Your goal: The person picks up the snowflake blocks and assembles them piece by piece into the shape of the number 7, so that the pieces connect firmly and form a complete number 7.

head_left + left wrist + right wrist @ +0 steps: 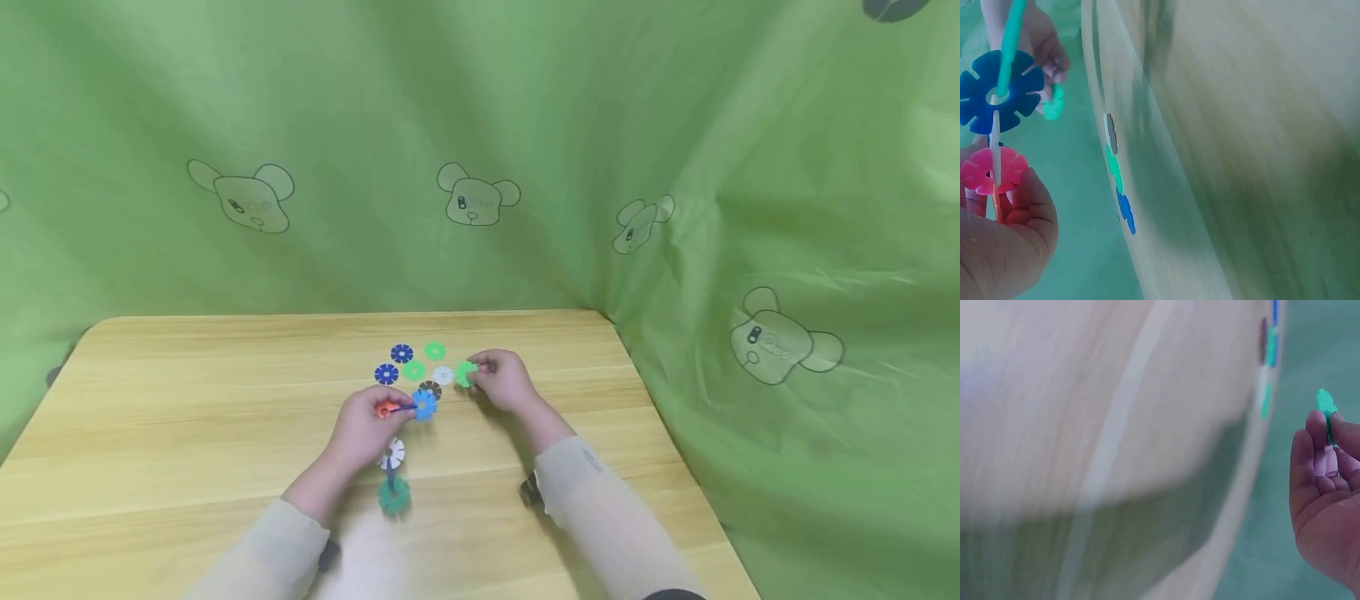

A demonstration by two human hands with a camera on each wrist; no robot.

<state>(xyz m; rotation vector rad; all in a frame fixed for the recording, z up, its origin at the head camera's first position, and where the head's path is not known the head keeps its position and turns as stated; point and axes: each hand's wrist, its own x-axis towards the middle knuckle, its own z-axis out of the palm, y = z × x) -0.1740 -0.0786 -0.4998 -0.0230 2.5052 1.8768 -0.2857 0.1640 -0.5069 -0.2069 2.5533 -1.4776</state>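
Note:
My left hand [362,423] holds a joined chain of notched plastic discs above the table. A red disc [386,410] sits at its fingers, and a light blue disc [425,406] sticks out to the right. A white disc [395,454] and a teal disc [393,497] hang out toward the near side. In the left wrist view, the red disc [1013,167] lies by the curled fingers, with a blue disc [1019,94] beyond it. My right hand [508,383] pinches a single light green disc [464,374] between thumb and forefinger, right of the chain.
Loose discs lie on the wooden table [187,417] beyond the hands: dark blue [402,353], light green [414,371], white [443,376] and brown [432,387] among them. A green curtain [360,250] with bear faces encloses the table's back and right side.

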